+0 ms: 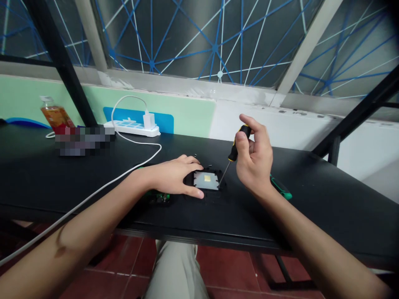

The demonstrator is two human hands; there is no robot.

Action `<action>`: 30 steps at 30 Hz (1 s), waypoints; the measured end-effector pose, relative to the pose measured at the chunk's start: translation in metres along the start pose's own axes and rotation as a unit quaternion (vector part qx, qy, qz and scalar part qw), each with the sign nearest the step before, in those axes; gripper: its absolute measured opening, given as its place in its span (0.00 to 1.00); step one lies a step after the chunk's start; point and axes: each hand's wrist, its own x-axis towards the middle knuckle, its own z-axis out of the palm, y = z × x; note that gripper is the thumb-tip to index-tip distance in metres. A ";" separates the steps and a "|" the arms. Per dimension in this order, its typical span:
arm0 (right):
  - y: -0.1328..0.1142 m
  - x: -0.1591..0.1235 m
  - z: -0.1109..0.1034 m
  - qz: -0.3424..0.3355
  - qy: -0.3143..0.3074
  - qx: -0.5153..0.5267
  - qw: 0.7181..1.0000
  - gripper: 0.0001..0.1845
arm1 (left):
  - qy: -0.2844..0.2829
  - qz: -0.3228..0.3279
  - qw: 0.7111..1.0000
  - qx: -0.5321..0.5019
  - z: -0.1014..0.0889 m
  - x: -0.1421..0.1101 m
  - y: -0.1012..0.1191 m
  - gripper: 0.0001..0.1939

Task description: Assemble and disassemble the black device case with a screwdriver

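On the black table lies a flat black electronic device casing with a silver metal plate (pixel 202 181), which carries a small pale yellow square. My left hand (pixel 176 176) grips the casing from the left, thumb along the near side and fingers along the far side. In my right hand (pixel 256 160) is a screwdriver (pixel 237 143) with a black and yellow handle, tilted, its tip at the right edge of the plate. Its thumb presses the handle while the index finger points up. A green circuit board (pixel 163 196) shows partly under my left wrist.
Behind my right wrist lies a green and black handled tool (pixel 281 187). A white power strip (pixel 134 128) with a plugged-in charger stands at the wall; its white cable (pixel 124 174) runs across the table on the left. A drink bottle (pixel 57 116) stands back left. Small bits lie beyond the casing.
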 end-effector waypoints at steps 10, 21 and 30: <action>0.001 0.001 0.000 -0.006 0.000 0.001 1.000 0.21 | -0.002 0.000 1.000 0.005 0.000 0.000 0.000 0.43; -0.001 0.001 -0.001 -0.017 -0.007 -0.003 1.000 0.20 | -0.005 -0.006 1.000 0.001 -0.001 -0.001 0.002 0.44; -0.001 0.001 0.000 -0.012 -0.008 0.005 1.000 0.19 | -0.004 -0.001 1.000 0.006 -0.001 -0.001 0.001 0.43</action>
